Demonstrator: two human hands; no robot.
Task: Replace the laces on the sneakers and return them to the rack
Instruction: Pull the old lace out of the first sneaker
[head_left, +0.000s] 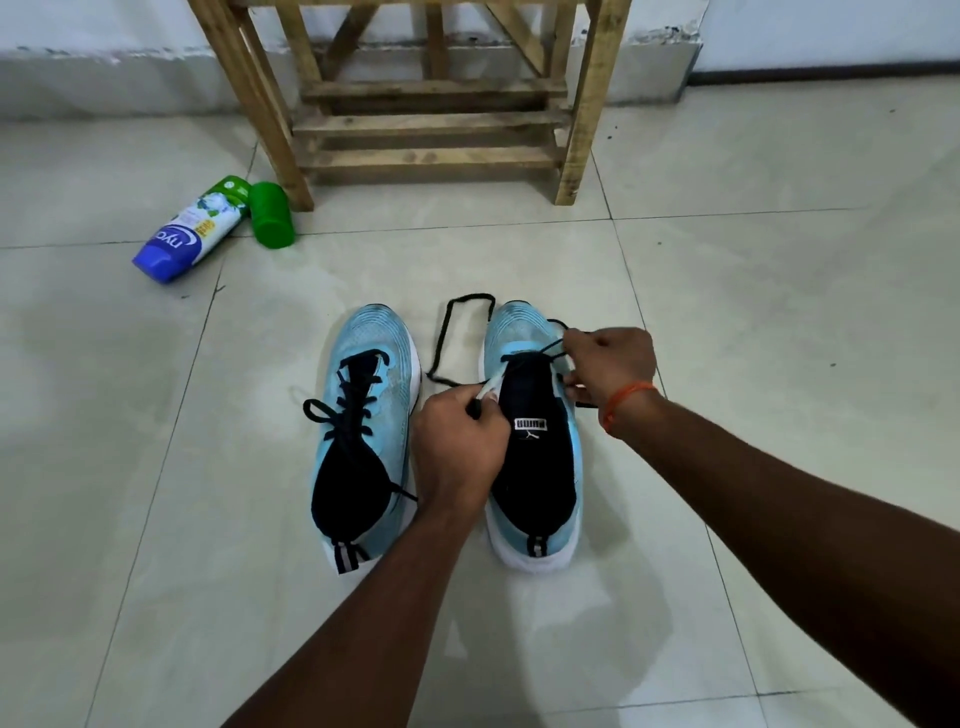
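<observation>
At the upper left of the frame I see a blue-and-white bottle (189, 231) lying on the tiled floor (130, 415), with a green cap (271, 214) just beside it. The wooden rack (415, 124) stands at the upper centre, against the wall. Below it, at the centre, the 2 light-blue sneakers sit side by side, toes toward the rack. The left sneaker (363, 415) is fully laced in black. A loose run of black lace (457, 332) loops on the floor between the 2 shoes. My left hand (457, 447) has its fingers curled, pinching the lace's tip beside a white eyelet strip on the right sneaker (535, 457). My right hand (610, 366), with an orange thread (626, 405) on the wrist, is clenched around the lace at that shoe's right eyelets.
</observation>
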